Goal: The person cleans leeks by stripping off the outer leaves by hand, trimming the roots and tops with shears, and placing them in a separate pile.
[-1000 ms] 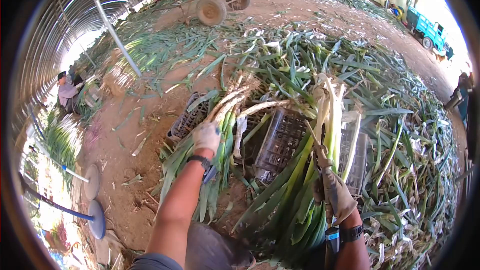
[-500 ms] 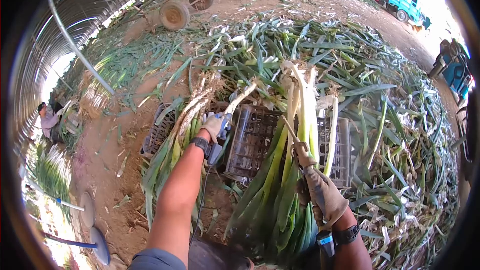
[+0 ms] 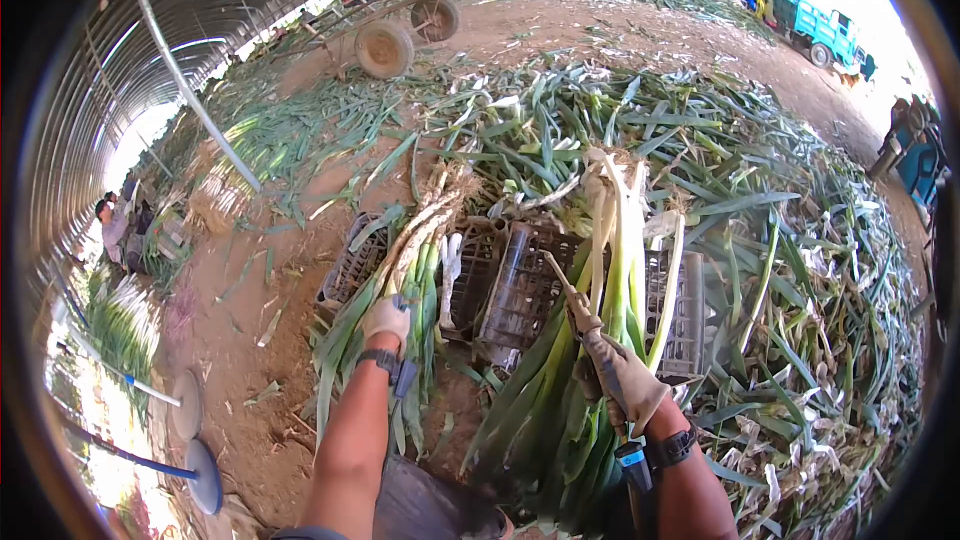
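My left hand (image 3: 387, 319), in a pale glove, is closed around leek stalks in the soil-stained bundle (image 3: 420, 225), whose roots point away from me. Its fingertips are partly hidden among the stalks. My right hand (image 3: 638, 388), also gloved, grips an air blow gun (image 3: 582, 312) with a long thin nozzle pointing up and left. A blue fitting (image 3: 630, 455) joins its lower end. Just beyond the nozzle lie cleaner, white-stemmed leeks (image 3: 625, 240), their green leaves running toward me. Beneath them are dark plastic crates (image 3: 515, 290).
Stripped leaves (image 3: 800, 340) are heaped at the right and beyond the crates. A two-wheeled cart (image 3: 385, 48) stands farther back, and a blue truck (image 3: 815, 25) is at the far right. Another person (image 3: 118, 230) sits at the left near more leeks. Round discs on poles (image 3: 203, 475) stand lower left.
My left hand has moved from a stalk by the middle crate down and left onto the soil-stained bundle. My right hand still holds the air blow gun. The view has shifted slightly.
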